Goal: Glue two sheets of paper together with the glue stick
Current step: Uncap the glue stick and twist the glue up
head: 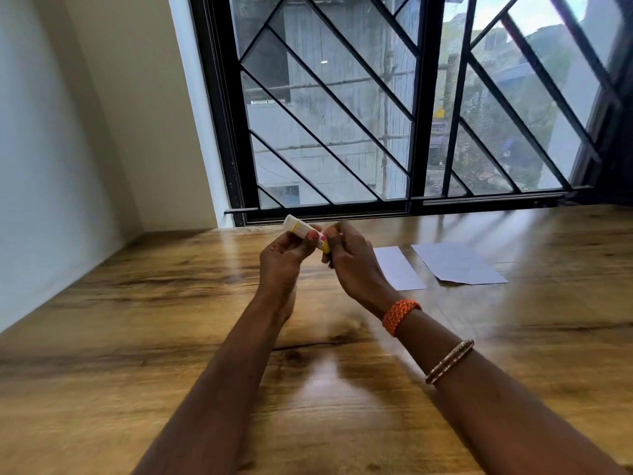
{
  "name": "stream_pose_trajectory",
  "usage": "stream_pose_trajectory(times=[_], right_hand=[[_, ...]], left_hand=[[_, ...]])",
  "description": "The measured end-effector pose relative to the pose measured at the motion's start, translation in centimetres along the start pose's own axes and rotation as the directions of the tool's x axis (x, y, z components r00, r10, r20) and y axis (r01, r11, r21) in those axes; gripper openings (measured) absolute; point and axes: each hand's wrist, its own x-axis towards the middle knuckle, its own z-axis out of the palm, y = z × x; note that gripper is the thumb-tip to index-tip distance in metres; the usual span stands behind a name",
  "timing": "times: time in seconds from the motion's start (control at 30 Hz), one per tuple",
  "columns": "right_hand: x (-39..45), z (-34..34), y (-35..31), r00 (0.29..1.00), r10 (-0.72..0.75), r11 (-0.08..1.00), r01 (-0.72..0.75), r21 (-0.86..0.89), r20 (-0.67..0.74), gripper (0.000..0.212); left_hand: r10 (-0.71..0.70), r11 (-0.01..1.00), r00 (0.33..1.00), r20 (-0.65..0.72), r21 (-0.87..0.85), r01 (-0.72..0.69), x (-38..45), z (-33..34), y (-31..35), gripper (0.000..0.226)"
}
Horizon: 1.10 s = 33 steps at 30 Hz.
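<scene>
Risk: cap pops off suddenly and the glue stick (306, 232) slips, since I'm holding it in mid-air over the table (137, 320), well clear of the sheets. My left hand (282, 260) has its fingers clamped on the barrel; my right hand (349, 258) pinches the yellow end, likely the cap. Stick is a small white tube with a printed label, tilted. Both paper sheets (457, 264) lie flat, off to my right, no glue visible.

— What's underneath it all?
— A glossy wooden table (137, 337), brown grain, dark knots
— Anything lying on it?
— Two pale sheets, flat and just apart: a narrow sheet (399, 269) and, to its right, a wider sheet (457, 264)
</scene>
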Motion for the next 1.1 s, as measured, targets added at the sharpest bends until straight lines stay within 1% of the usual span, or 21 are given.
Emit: stream_pose_trajectory(times=[0.03,0.1,0.13,0.2,0.27,0.37,0.4,0.43,0.47,0.5,0.57,0.63,0.7,0.73,0.8,0.83,0.9,0.93,0.97,1.07,1.1], right_hand=[[-0.1,0.1,-0.2,0.999,-0.033,0.999,0.033,0.024,-0.020,0.010],[-0.4,0.3,-0.4,0.991,-0.133,0.990,0.133,0.033,-0.029,0.021],[-0.5,0.5,-0.4,0.982,-0.188,0.982,0.188,0.003,-0.028,0.026],[-0.6,0.7,-0.2,0.961,-0.274,0.960,0.270,-0.076,-0.045,0.029],[-0.4,0.7,0.2,0.941,-0.327,0.942,0.317,-0.112,-0.086,0.027],[-0.1,0.3,0.6,0.920,-0.380,0.916,0.362,-0.173,-0.091,0.015],[-0.1,0.1,0.7,0.927,-0.365,0.920,0.345,-0.184,-0.084,0.010],[0.0,-0.1,0.6,0.943,-0.321,0.939,0.305,-0.161,-0.083,0.017],[-0.1,-0.2,0.5,0.964,-0.252,0.965,0.245,-0.095,-0.082,0.029],[-0.2,-0.3,0.2,0.985,-0.161,0.987,0.162,0.013,-0.069,0.039],[-0.4,-0.2,-0.3,1.000,-0.005,0.986,0.007,0.165,-0.012,0.047],[-0.6,-0.2,-0.6,1.000,-0.008,0.990,0.008,0.144,0.002,0.037],[-0.6,-0.1,-0.5,0.995,-0.094,0.988,0.095,0.122,-0.013,0.014],[-0.6,-0.1,-0.4,0.990,-0.140,0.982,0.141,0.124,-0.012,0.009],[-0.6,0.0,-0.1,0.976,-0.217,0.973,0.217,0.076,-0.013,0.020],[-0.6,0.1,0.0,0.970,-0.240,0.969,0.241,0.058,-0.024,0.021],[-0.6,0.0,-0.1,0.971,-0.237,0.970,0.237,0.045,-0.019,0.015],[-0.6,-0.1,-0.1,0.981,-0.195,0.979,0.194,0.063,0.002,0.009],[-0.5,-0.3,-0.3,0.990,-0.139,0.984,0.134,0.116,0.035,0.005],[-0.4,-0.9,-0.4,0.994,-0.008,0.964,-0.020,0.264,0.105,0.039],[-0.4,-0.9,-0.4,0.994,0.006,0.962,-0.037,0.269,0.113,0.045]], left_hand=[[0.001,1.000,1.000,-0.025,-0.005,-0.001,0.0,0.0,0.1,0.004],[-0.015,0.999,0.997,-0.082,-0.033,0.012,0.2,0.0,0.2,0.010],[-0.027,0.999,0.995,-0.095,-0.042,0.024,0.3,-0.2,0.3,0.014],[-0.050,0.997,0.994,-0.092,-0.055,0.045,0.5,-0.3,0.4,0.016],[-0.051,0.996,0.996,-0.078,-0.079,0.045,0.5,-0.2,0.5,0.016],[-0.046,0.992,0.998,-0.046,-0.120,0.040,0.6,-0.1,0.4,0.013],[-0.040,0.992,0.999,-0.026,-0.120,0.037,0.6,-0.1,0.4,0.011],[-0.030,0.993,1.000,-0.001,-0.112,0.029,0.7,0.0,0.3,0.008],[-0.021,0.994,1.000,0.024,-0.108,0.023,0.6,0.0,0.3,0.008],[-0.016,0.994,0.999,0.046,-0.106,0.020,0.6,0.0,0.2,0.008],[-0.013,0.995,0.998,0.066,-0.099,0.019,0.5,0.0,0.1,0.009],[-0.011,0.996,0.998,0.057,-0.086,0.016,0.4,0.0,0.0,0.008],[-0.006,0.997,1.000,0.026,-0.075,0.008,0.4,-0.1,-0.1,0.008],[-0.006,0.997,1.000,0.009,-0.073,0.007,0.5,-0.2,-0.1,0.008],[-0.013,0.997,1.000,-0.008,-0.078,0.012,0.6,-0.2,0.0,0.011],[-0.012,0.997,1.000,-0.004,-0.082,0.012,0.7,-0.2,0.1,0.011],[0.000,0.995,1.000,0.017,-0.098,0.002,1.0,-0.3,0.0,0.010],[0.007,0.995,1.000,0.029,-0.104,-0.004,1.1,-0.5,0.0,0.008],[0.014,0.994,0.998,0.054,-0.112,-0.008,1.1,-0.6,0.0,0.011],[0.029,0.994,0.988,0.152,-0.109,-0.012,0.9,-0.8,0.0,0.054],[0.032,0.993,0.985,0.171,-0.115,-0.012,0.8,-0.8,0.0,0.057]])
